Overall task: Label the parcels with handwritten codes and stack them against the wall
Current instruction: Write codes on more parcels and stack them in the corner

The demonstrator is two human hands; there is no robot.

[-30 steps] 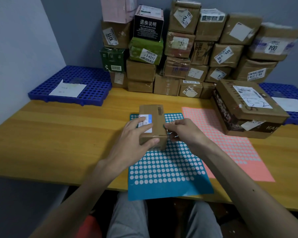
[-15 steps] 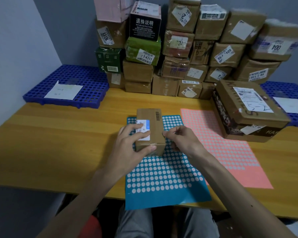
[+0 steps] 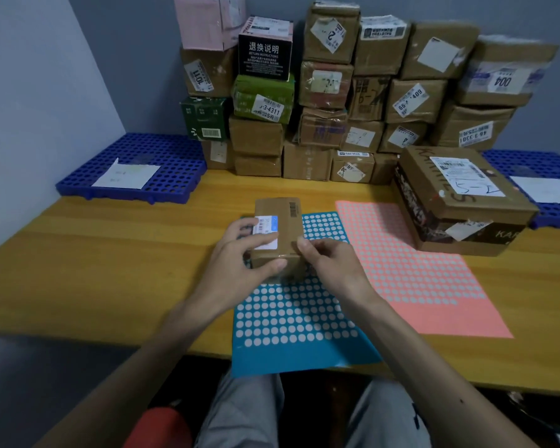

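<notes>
A small brown cardboard parcel [image 3: 283, 221] with a white and blue shipping label lies on the blue sticker sheet [image 3: 291, 315] in the middle of the table. My left hand [image 3: 240, 263] grips its left side and near end, fingers over the label. My right hand [image 3: 330, 266] is pinched shut at the parcel's near right corner; what it pinches is too small to tell. A pink sticker sheet [image 3: 411, 273] lies to the right. Many stacked parcels [image 3: 346, 92] stand against the back wall.
A large brown box [image 3: 459, 202] with a written-on label sits at the right, overlapping the pink sheet's far corner. Blue plastic grid pallets lie at the back left [image 3: 133, 166] and back right [image 3: 537, 182], each with a paper on it. A grey wall closes the left side.
My right hand has shifted from the parcel's right side up onto its near right corner. My left hand stays on the parcel. The view has drifted slightly.
</notes>
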